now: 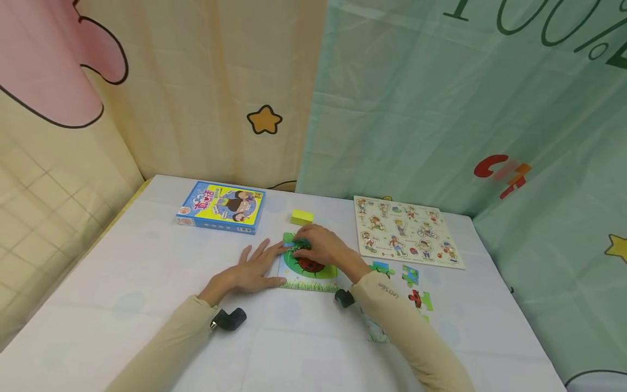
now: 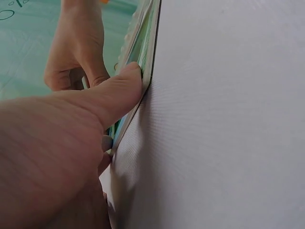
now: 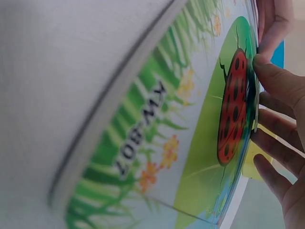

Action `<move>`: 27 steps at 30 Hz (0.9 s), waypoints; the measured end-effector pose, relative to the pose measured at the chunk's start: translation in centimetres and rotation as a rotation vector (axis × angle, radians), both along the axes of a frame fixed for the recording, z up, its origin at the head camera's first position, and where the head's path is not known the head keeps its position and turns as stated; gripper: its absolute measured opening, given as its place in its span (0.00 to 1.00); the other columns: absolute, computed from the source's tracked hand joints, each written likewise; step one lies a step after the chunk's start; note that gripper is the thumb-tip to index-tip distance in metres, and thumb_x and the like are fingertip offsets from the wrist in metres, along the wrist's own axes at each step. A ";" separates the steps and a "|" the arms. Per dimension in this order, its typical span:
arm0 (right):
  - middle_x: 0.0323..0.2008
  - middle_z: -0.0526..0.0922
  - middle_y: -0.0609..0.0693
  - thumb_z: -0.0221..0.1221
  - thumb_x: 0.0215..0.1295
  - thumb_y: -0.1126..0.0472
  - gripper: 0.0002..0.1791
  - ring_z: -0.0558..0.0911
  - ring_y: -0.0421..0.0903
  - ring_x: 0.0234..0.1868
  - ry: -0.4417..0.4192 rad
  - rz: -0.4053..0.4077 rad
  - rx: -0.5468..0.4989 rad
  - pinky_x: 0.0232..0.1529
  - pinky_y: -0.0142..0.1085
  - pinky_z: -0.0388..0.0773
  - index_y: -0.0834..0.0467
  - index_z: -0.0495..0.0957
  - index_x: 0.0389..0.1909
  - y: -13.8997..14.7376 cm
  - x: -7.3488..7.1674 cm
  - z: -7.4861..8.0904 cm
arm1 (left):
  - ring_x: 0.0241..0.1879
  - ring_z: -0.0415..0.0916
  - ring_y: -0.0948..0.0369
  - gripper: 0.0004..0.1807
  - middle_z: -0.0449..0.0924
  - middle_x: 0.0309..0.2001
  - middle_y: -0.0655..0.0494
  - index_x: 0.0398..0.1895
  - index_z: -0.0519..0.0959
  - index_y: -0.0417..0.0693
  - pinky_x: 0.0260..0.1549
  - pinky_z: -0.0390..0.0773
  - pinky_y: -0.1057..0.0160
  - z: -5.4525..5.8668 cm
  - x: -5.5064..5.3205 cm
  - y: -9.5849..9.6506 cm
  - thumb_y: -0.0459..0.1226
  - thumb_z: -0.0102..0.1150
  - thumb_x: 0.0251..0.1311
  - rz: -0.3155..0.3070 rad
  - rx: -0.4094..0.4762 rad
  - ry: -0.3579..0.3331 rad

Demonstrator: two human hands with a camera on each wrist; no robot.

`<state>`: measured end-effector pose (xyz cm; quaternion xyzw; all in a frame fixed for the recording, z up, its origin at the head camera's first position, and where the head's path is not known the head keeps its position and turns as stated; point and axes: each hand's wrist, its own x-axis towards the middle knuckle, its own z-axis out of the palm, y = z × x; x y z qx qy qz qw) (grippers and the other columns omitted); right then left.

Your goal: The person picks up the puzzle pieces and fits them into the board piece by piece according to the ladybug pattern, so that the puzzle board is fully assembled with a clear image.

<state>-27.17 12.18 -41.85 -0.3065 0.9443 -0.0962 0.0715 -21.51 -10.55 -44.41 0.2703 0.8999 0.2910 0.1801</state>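
A ladybug jigsaw board lies flat on the white table, its printed grass edge nearest me. My left hand rests at the board's left side with fingers spread. In the left wrist view, the left thumb presses the board's edge. Over the board's far part, my right hand pinches a thin green-blue puzzle piece between thumb and fingers; the hand partly hides it. In the right wrist view, the red ladybug lies beside the right thumb. A green piece shows at the board's far left corner.
Several loose puzzle pieces lie right of the board, some partly behind my right sleeve. A yellow block stands just beyond the board. A blue and yellow box sits back left, and a picture board with figures back right.
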 end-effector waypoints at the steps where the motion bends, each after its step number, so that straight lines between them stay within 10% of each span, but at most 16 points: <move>1: 0.61 0.79 0.48 0.63 0.67 0.43 0.24 0.77 0.47 0.62 0.004 0.003 -0.001 0.63 0.45 0.76 0.52 0.82 0.58 -0.1 0.0 0.0 | 0.80 0.28 0.40 0.45 0.42 0.82 0.47 0.80 0.50 0.50 0.70 0.27 0.29 0.0 0.0 0.0 0.54 0.59 0.67 0.006 0.005 0.008; 27: 0.52 0.85 0.46 0.66 0.63 0.44 0.24 0.81 0.44 0.53 0.036 0.017 0.041 0.58 0.40 0.80 0.52 0.83 0.57 -0.8 -0.3 -0.1 | 0.78 0.43 0.41 0.51 0.56 0.78 0.47 0.77 0.58 0.52 0.72 0.44 0.33 -0.2 -0.7 0.0 0.60 0.69 0.55 0.044 -0.005 0.126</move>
